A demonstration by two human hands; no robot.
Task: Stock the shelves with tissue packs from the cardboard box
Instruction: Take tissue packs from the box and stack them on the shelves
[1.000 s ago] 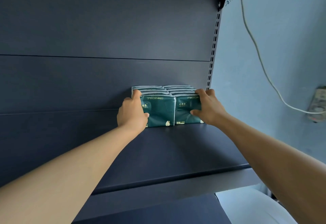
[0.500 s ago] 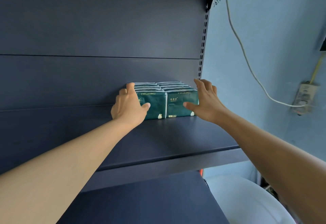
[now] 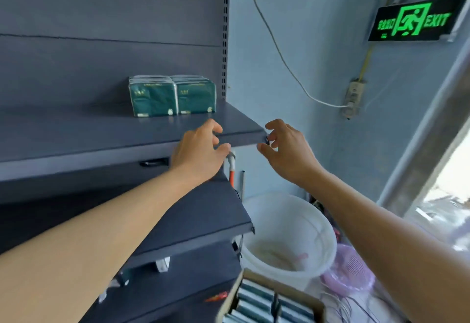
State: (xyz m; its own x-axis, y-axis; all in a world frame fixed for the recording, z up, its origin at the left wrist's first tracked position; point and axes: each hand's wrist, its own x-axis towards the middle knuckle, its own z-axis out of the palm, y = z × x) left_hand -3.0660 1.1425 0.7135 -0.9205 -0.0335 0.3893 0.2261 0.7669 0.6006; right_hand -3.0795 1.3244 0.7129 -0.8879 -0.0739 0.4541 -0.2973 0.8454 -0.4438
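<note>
Two rows of dark green tissue packs (image 3: 172, 96) stand side by side at the back right of the dark upper shelf (image 3: 101, 132). My left hand (image 3: 199, 151) hovers in front of that shelf's front edge, fingers loosely curled and holding nothing. My right hand (image 3: 286, 148) is just off the shelf's right corner, also empty with relaxed fingers. At the bottom, the open cardboard box (image 3: 273, 302) shows several more packs standing on edge.
A lower shelf (image 3: 201, 223) juts out beneath my left forearm. A white bucket (image 3: 287, 236) stands on the floor by the blue wall, with a pink basket (image 3: 348, 272) beside it. A white cable, a power strip (image 3: 353, 97) and a green exit sign (image 3: 414, 20) hang on the wall.
Both hands let go of the tissue packs and drew back to the shelf's front edge. The view swung right and down, bringing the box and bucket into sight.
</note>
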